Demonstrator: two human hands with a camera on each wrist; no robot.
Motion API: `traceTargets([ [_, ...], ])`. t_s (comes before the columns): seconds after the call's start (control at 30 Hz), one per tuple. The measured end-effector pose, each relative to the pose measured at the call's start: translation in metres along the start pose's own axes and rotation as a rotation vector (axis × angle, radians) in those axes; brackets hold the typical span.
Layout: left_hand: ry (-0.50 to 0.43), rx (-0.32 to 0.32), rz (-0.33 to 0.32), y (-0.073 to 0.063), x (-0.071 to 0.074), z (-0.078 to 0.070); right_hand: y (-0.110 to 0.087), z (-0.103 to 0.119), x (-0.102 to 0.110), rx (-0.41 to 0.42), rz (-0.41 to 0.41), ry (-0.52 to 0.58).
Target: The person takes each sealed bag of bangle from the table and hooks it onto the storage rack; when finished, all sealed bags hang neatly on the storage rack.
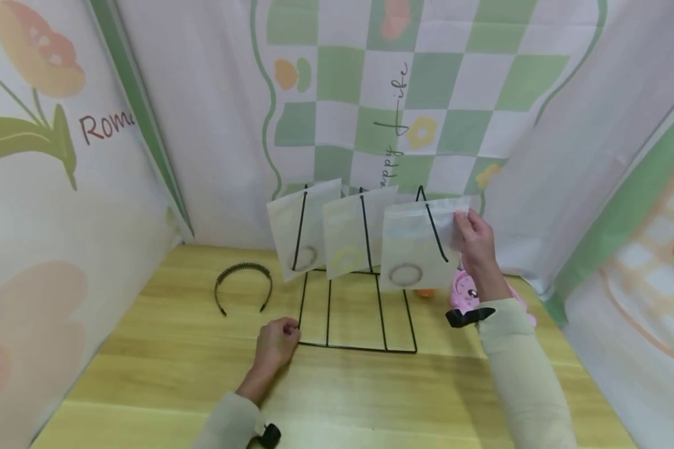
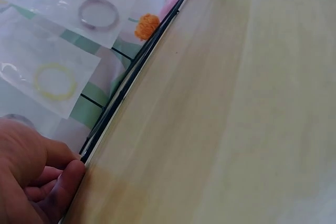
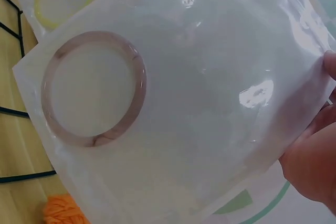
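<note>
A black wire rack (image 1: pixel 359 348) stands on the table, with several hooks along its top. My left hand (image 1: pixel 275 344) pinches the front left corner of its base. At the rightmost hook my right hand (image 1: pixel 476 243) pinches the upper right edge of a clear plastic zip bag (image 1: pixel 427 274). Inside that bag lies a brownish-pink bangle (image 3: pixel 47 87). The hook's black rod passes in front of the bag. Two similar bags hang to the left: the middle bag (image 1: pixel 342 218) holds a yellow bangle (image 2: pixel 39 80), and the left bag (image 1: pixel 286 218) a greyish ring-shaped one.
A dark headband (image 1: pixel 243 266) lies on the table (image 1: pixel 163 374) left of the rack. Behind the right forearm sits a pink object (image 1: pixel 463 290) with a cartoon face, partly hidden. An orange fluffy item (image 2: pixel 147 27) is near it. Patterned curtains (image 1: pixel 213 125) enclose the table.
</note>
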State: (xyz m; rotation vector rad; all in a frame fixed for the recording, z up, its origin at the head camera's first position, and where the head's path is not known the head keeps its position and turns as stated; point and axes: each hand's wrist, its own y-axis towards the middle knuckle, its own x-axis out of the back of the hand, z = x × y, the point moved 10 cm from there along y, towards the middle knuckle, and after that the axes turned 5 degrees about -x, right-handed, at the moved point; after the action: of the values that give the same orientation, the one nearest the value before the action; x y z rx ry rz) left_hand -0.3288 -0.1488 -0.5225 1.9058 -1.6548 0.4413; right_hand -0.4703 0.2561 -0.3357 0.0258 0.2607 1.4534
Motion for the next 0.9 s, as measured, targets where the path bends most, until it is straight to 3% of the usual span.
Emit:
traceTargets([
  [0.3, -0.009, 0.000, -0.016, 0.000, -0.002, -0.002, 0.025, 0.000, 0.003, 0.005, -0.006, -0.015],
  [0.9, -0.010, 0.010, -0.003, 0.001, -0.004, -0.005, 0.036, 0.004, 0.007, 0.000, -0.072, -0.050],
])
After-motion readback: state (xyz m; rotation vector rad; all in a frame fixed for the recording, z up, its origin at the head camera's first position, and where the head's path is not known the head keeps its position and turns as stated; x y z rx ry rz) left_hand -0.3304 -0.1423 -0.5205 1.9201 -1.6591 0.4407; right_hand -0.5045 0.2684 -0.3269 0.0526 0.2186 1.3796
